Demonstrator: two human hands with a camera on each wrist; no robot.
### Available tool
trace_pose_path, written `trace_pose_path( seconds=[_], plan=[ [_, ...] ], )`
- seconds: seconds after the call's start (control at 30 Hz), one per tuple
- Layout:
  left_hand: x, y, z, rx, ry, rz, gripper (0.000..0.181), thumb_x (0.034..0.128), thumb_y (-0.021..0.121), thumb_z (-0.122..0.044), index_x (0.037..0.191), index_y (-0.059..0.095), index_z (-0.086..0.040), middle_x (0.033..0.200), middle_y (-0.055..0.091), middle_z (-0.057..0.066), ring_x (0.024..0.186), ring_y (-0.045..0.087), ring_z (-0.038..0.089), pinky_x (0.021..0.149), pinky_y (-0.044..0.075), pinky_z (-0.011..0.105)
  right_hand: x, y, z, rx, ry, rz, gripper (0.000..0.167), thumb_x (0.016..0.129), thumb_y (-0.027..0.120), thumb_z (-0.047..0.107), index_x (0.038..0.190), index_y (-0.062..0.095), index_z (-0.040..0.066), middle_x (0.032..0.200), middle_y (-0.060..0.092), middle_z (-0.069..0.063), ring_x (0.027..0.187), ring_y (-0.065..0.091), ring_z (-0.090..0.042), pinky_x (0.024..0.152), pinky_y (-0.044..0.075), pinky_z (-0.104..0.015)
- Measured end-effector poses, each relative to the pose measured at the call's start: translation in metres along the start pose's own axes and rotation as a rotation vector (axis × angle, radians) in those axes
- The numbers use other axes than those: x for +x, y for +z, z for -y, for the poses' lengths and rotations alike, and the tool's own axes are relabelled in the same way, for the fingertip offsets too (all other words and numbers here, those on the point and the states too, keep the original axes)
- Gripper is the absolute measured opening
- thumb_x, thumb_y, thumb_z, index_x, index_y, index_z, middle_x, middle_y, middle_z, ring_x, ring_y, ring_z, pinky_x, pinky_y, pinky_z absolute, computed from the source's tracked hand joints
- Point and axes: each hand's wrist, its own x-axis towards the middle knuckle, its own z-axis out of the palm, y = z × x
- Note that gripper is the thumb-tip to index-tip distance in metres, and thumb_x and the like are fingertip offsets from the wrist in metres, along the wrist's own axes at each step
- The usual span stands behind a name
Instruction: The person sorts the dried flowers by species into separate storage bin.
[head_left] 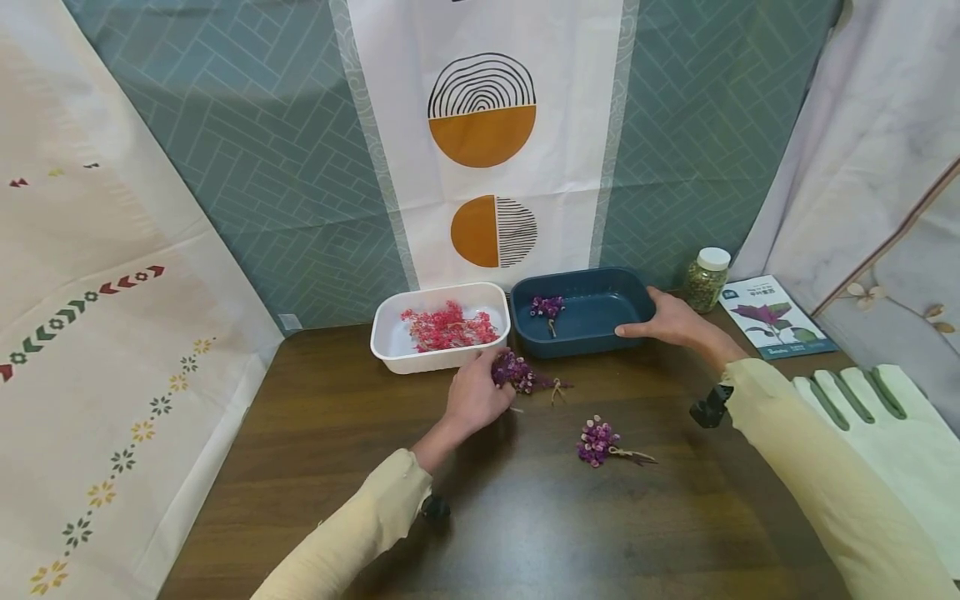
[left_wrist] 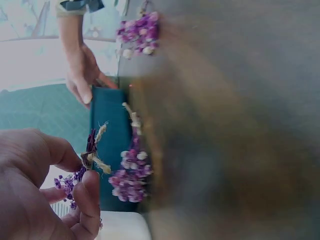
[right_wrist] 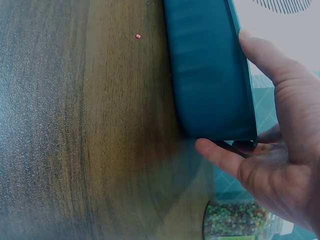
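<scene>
My left hand (head_left: 478, 392) pinches a small bunch of dried purple flowers (left_wrist: 90, 153) by its twine-tied stems, in front of the two trays. Just beside it, a second purple bunch (left_wrist: 131, 175) lies on the table along the blue tray's front. A third bunch (head_left: 597, 442) lies nearer the front, its tied stems pointing right. At the right end of the dark blue tray (head_left: 585, 343), my right hand (head_left: 671, 319) grips the corner, thumb on the rim and fingers against the end wall. One more purple bunch (head_left: 547, 307) sits inside that tray, at its left.
A white tray (head_left: 386, 358) of red dried flowers (head_left: 450, 327) adjoins the blue one on the left. Right of it stand a white-lidded jar (head_left: 705, 282) and a printed packet (head_left: 776, 317). Pale gloves (head_left: 885, 450) lie at the table's right edge. Cloth hangs behind.
</scene>
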Motion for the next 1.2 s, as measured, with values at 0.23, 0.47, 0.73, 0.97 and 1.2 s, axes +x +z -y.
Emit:
trace_pose_path(
  seconds=[0.23,0.47,0.73,0.97,1.2],
  plan=[
    [0.032,-0.001,-0.023,-0.024,0.046,0.037,0.053,0.0809,0.075,-0.014,0.132,0.061,-0.011,0.111,0.061,0.013,0.096,0.056,0.025,0.077,0.052,0.042,-0.002,-0.001,-0.002,-0.004,-0.008,0.001,0.123,0.084,0.073,0.058,0.152,0.001,-0.014,0.155,0.011,-0.041,0.140,0.018,-0.057,0.109,0.021,-0.069],
    [0.065,0.005,-0.046,-0.009,0.020,0.083,0.058,0.0836,0.073,-0.017,0.139,0.057,-0.016,0.118,0.058,0.012,0.095,0.056,0.023,0.081,0.053,0.038,-0.002,-0.002,-0.003,-0.005,-0.005,-0.002,0.124,0.083,0.073,0.059,0.153,0.001,-0.014,0.155,0.012,-0.041,0.140,0.019,-0.057,0.109,0.022,-0.069],
    [0.097,0.023,-0.059,0.013,-0.022,0.089,0.055,0.0880,0.072,-0.019,0.140,0.054,-0.019,0.124,0.054,0.012,0.101,0.056,0.024,0.085,0.053,0.037,0.000,-0.002,-0.003,-0.004,0.006,-0.002,0.125,0.082,0.074,0.059,0.152,0.002,-0.015,0.155,0.011,-0.040,0.140,0.018,-0.057,0.109,0.023,-0.068],
    [0.121,0.039,-0.062,0.032,0.002,0.061,0.052,0.0913,0.067,-0.020,0.142,0.054,-0.022,0.122,0.053,0.009,0.091,0.057,0.023,0.076,0.051,0.035,0.001,-0.001,-0.001,0.009,0.025,-0.003,0.123,0.083,0.074,0.058,0.153,0.002,-0.013,0.156,0.011,-0.039,0.140,0.018,-0.056,0.108,0.023,-0.068],
    [0.136,0.052,-0.061,0.009,0.027,0.046,0.051,0.0931,0.066,-0.018,0.143,0.053,-0.023,0.125,0.051,0.009,0.094,0.057,0.022,0.079,0.052,0.034,0.003,0.001,-0.002,0.009,0.018,-0.007,0.120,0.084,0.074,0.056,0.154,0.004,-0.013,0.156,0.013,-0.038,0.141,0.019,-0.055,0.108,0.024,-0.068]
  ],
)
